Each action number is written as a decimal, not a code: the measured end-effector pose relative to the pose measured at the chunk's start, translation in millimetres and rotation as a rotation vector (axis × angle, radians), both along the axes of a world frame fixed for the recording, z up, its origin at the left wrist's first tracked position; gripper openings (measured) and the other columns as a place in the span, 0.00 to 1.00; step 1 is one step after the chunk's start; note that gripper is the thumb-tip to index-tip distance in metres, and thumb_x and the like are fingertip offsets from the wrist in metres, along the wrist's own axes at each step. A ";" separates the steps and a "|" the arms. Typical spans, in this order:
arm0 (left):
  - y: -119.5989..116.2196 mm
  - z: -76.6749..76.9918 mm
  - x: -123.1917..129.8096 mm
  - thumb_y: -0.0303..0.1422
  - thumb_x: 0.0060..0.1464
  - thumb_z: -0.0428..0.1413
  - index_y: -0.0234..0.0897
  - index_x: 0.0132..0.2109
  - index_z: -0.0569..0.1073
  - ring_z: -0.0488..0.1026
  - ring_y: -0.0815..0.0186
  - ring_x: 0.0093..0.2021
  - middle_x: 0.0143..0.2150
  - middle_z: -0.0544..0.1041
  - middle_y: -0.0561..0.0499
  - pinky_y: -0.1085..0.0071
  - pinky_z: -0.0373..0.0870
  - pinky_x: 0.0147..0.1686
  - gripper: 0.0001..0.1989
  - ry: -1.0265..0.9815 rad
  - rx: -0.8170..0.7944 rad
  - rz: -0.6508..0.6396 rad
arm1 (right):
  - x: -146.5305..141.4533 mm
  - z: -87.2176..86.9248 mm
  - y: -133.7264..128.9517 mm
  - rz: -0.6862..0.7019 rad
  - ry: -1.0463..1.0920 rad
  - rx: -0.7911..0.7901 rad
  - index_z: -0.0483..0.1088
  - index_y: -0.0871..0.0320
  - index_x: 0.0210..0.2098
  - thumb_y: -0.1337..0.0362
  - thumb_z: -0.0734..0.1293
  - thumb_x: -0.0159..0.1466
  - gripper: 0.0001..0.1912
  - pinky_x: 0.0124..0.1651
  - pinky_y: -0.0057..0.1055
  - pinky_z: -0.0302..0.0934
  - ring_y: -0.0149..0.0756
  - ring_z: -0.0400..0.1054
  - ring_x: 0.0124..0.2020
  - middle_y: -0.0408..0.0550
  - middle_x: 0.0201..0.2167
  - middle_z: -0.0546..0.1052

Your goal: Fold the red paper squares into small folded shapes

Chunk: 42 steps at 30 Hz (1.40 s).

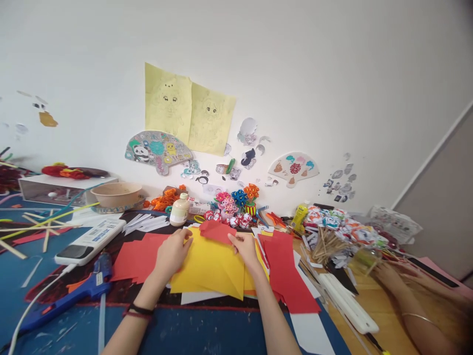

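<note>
My right hand (243, 249) pinches the right end of a small red paper piece (218, 231) between thumb and fingertips. This piece is held over a stack of yellow paper sheets (209, 266). My left hand (175, 252) is over the left edge of the yellow sheets, its fingers curved and a little apart, with nothing visible in them. A small gap separates its fingertips from the red piece. Red paper sheets (138, 256) spread out beside my left hand, and more red sheets (290, 271) lie right of my right wrist.
A blue glue gun (74, 296) and a white power strip (90, 241) lie at left. Behind the papers stand a glue bottle (180, 211) and several craft flowers (240, 197). At right are a bundle of sticks (327, 244), a white power strip (347, 303) and another person's arm (402, 301).
</note>
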<state>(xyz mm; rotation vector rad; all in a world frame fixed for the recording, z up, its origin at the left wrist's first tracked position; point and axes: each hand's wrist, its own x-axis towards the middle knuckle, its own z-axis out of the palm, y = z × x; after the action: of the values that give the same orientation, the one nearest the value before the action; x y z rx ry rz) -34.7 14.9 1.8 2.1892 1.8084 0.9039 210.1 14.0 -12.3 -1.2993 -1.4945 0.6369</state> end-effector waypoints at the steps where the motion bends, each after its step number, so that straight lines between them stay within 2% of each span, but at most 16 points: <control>1: -1.0 1.0 -4.7 0.35 0.58 0.43 0.39 0.45 0.71 0.73 0.58 0.40 0.44 0.75 0.44 0.69 0.60 0.31 0.14 0.093 0.040 0.060 | 0.2 4.7 4.6 -0.018 0.003 -0.038 0.63 0.59 0.17 0.47 0.64 0.58 0.23 0.21 0.24 0.54 0.27 0.60 0.15 0.40 0.13 0.66; 3: -3.1 0.2 -13.1 0.33 0.58 0.43 0.35 0.43 0.72 0.72 0.53 0.42 0.41 0.75 0.40 0.65 0.62 0.36 0.14 0.283 0.084 0.142 | -1.1 15.5 18.5 -0.034 -0.049 -0.159 0.64 0.59 0.17 0.48 0.65 0.58 0.23 0.21 0.23 0.55 0.27 0.62 0.15 0.42 0.14 0.68; 5: -4.7 -3.5 -18.9 0.33 0.57 0.45 0.31 0.44 0.71 0.70 0.48 0.45 0.42 0.73 0.36 0.60 0.63 0.39 0.14 0.390 0.061 0.207 | -4.4 27.4 36.1 -0.034 -0.120 -0.245 0.64 0.60 0.15 0.50 0.68 0.55 0.23 0.18 0.23 0.55 0.28 0.62 0.14 0.43 0.11 0.68; 8: -6.5 -10.1 -22.7 0.35 0.54 0.51 0.28 0.52 0.68 0.67 0.42 0.49 0.48 0.71 0.30 0.55 0.64 0.41 0.21 0.452 -0.017 0.240 | -10.4 43.2 56.5 -0.075 -0.212 -0.315 0.63 0.58 0.11 0.55 0.74 0.49 0.21 0.16 0.25 0.54 0.30 0.61 0.11 0.43 0.07 0.67; 11: -8.5 -14.1 -20.8 0.39 0.54 0.50 0.26 0.56 0.65 0.65 0.38 0.50 0.51 0.69 0.26 0.51 0.63 0.41 0.26 0.450 -0.035 0.260 | -14.3 49.5 55.0 -0.170 -0.301 -0.309 0.64 0.58 0.13 0.61 0.75 0.47 0.17 0.19 0.26 0.55 0.35 0.66 0.15 0.45 0.08 0.69; 13: -9.9 -15.9 -16.7 0.41 0.55 0.49 0.24 0.57 0.64 0.65 0.37 0.51 0.52 0.68 0.23 0.50 0.63 0.41 0.28 0.443 0.006 0.269 | -17.0 44.4 41.2 -0.263 -0.345 -0.251 0.68 0.58 0.17 0.63 0.72 0.51 0.12 0.24 0.27 0.56 0.38 0.70 0.23 0.49 0.16 0.74; 15: -11.1 -17.6 -11.5 0.41 0.54 0.49 0.24 0.57 0.64 0.65 0.36 0.50 0.51 0.68 0.22 0.50 0.63 0.40 0.29 0.444 0.035 0.268 | -21.7 30.9 22.6 -0.363 -0.385 -0.161 0.71 0.57 0.25 0.63 0.66 0.58 0.07 0.29 0.28 0.56 0.40 0.71 0.32 0.53 0.27 0.77; 17: -11.6 -18.9 -7.3 0.38 0.54 0.49 0.24 0.54 0.66 0.67 0.37 0.48 0.48 0.70 0.23 0.50 0.63 0.38 0.25 0.444 0.019 0.271 | -27.9 12.4 5.9 -0.445 -0.482 0.015 0.73 0.55 0.32 0.64 0.61 0.62 0.09 0.31 0.28 0.55 0.38 0.70 0.32 0.50 0.30 0.77; 20: -10.7 -19.5 -4.9 0.31 0.56 0.43 0.25 0.47 0.70 0.71 0.41 0.43 0.42 0.73 0.28 0.53 0.65 0.36 0.18 0.449 -0.028 0.278 | -34.2 -12.7 -6.0 -0.336 -0.529 0.075 0.74 0.54 0.32 0.63 0.60 0.63 0.11 0.33 0.28 0.55 0.36 0.69 0.29 0.47 0.29 0.77; 23: -9.4 -18.0 -5.2 0.29 0.56 0.43 0.25 0.47 0.69 0.73 0.42 0.41 0.38 0.74 0.30 0.57 0.67 0.32 0.17 0.457 -0.053 0.226 | -31.7 -24.3 -3.6 -0.270 -0.454 0.094 0.74 0.55 0.34 0.63 0.60 0.63 0.11 0.33 0.28 0.55 0.36 0.69 0.30 0.47 0.30 0.78; 27: -11.6 -12.5 -2.4 0.22 0.56 0.37 0.23 0.50 0.67 0.76 0.47 0.33 0.30 0.75 0.35 0.60 0.68 0.28 0.19 0.456 -0.057 0.165 | -24.5 -26.1 1.5 -0.179 -0.363 0.073 0.75 0.55 0.33 0.64 0.61 0.62 0.11 0.32 0.27 0.56 0.35 0.69 0.29 0.46 0.29 0.78; 30: -16.0 -6.4 2.1 0.19 0.55 0.37 0.22 0.51 0.66 0.76 0.48 0.32 0.29 0.74 0.36 0.62 0.67 0.27 0.20 0.463 -0.030 0.161 | -24.8 -26.6 0.0 -0.117 -0.353 0.064 0.76 0.55 0.33 0.65 0.62 0.60 0.09 0.31 0.27 0.57 0.35 0.70 0.28 0.46 0.28 0.78; 36: -22.0 3.5 5.9 0.23 0.56 0.40 0.27 0.50 0.67 0.75 0.48 0.29 0.27 0.73 0.39 0.63 0.64 0.25 0.17 0.470 0.018 0.191 | -33.5 -26.7 -5.6 -0.070 -0.397 0.078 0.76 0.54 0.36 0.68 0.63 0.59 0.10 0.32 0.24 0.57 0.33 0.71 0.30 0.44 0.31 0.80; 42: -22.0 1.2 2.0 0.25 0.58 0.38 0.28 0.42 0.70 0.75 0.50 0.34 0.31 0.74 0.38 0.64 0.64 0.26 0.16 0.482 -0.027 0.153 | -35.1 -21.2 -8.5 -0.046 -0.465 0.066 0.77 0.53 0.35 0.67 0.63 0.59 0.10 0.31 0.24 0.56 0.33 0.71 0.30 0.43 0.30 0.80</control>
<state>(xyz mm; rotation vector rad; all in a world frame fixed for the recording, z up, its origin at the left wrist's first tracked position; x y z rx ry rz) -32.7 -7.1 3.0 2.4311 2.1986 0.3847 175.0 5.6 -33.5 -1.4920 -1.8328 0.2578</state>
